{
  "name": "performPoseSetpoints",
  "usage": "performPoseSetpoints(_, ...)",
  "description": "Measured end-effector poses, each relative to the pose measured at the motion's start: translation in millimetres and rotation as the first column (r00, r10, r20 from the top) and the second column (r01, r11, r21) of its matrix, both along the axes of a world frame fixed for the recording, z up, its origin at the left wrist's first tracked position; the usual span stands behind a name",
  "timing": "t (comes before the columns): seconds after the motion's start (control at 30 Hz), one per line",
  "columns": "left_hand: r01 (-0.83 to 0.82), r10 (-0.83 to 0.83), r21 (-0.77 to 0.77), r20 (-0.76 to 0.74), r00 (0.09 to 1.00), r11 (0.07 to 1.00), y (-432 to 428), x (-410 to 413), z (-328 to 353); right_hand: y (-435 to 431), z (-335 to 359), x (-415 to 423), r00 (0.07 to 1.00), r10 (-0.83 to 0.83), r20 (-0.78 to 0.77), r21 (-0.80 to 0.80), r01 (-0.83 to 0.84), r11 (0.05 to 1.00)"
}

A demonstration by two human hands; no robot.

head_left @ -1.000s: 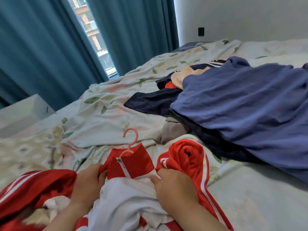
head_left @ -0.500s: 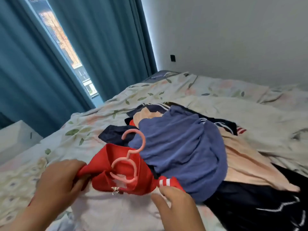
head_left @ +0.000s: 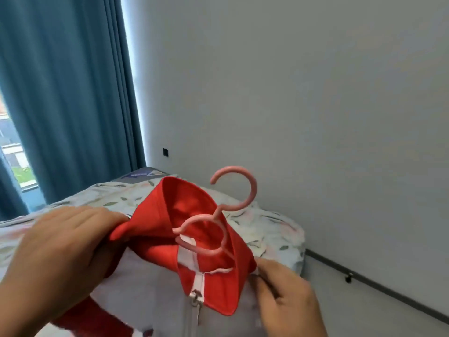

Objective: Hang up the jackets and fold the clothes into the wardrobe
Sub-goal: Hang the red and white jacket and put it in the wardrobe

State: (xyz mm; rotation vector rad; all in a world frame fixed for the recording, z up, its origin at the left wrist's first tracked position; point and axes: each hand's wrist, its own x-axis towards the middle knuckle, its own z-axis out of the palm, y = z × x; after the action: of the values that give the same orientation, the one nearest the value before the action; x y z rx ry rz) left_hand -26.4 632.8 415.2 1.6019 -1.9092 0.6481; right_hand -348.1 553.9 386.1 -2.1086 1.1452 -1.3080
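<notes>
A red and white zip jacket (head_left: 160, 242) hangs on a pink plastic hanger (head_left: 233, 190), lifted in front of me. The hanger's hook sticks up out of the red collar. My left hand (head_left: 60, 259) grips the jacket's left shoulder. At the right shoulder, my right hand (head_left: 286, 297) pinches the fabric. The white zip is closed up to the collar. The jacket's lower part runs out of the bottom of the frame.
The bed (head_left: 272, 229) with its leaf-print cover lies behind the jacket, its far corner near a grey wall (head_left: 315, 93). Teal curtains (head_left: 68, 93) and a strip of window stand at the left. A dark skirting runs along the floor at the right.
Both hands have lifted the jacket on its hanger up off the bed. My view has tilted upward, so the pile of blue, peach and dark clothes is out of sight.
</notes>
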Motion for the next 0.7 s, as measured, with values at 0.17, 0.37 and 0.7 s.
performPoseSetpoints(0.17,0.066,-0.070,-0.066,-0.064,0.995,0.996,-8,-122,111,16,79,-119,0.949,-0.266,-0.172,-0.151,0.241,0.959)
performPoseSetpoints(0.37,0.239,-0.250,-0.083,-0.179,0.952,0.967,-22,-200,156,36,158,-199,0.858,-0.470,-0.207,-0.284,0.407,0.868)
performPoseSetpoints(0.7,0.431,-0.424,-0.001,-0.178,0.888,0.903,-89,-268,225,31,217,-255,0.846,-0.517,-0.129,0.035,0.525,0.851)
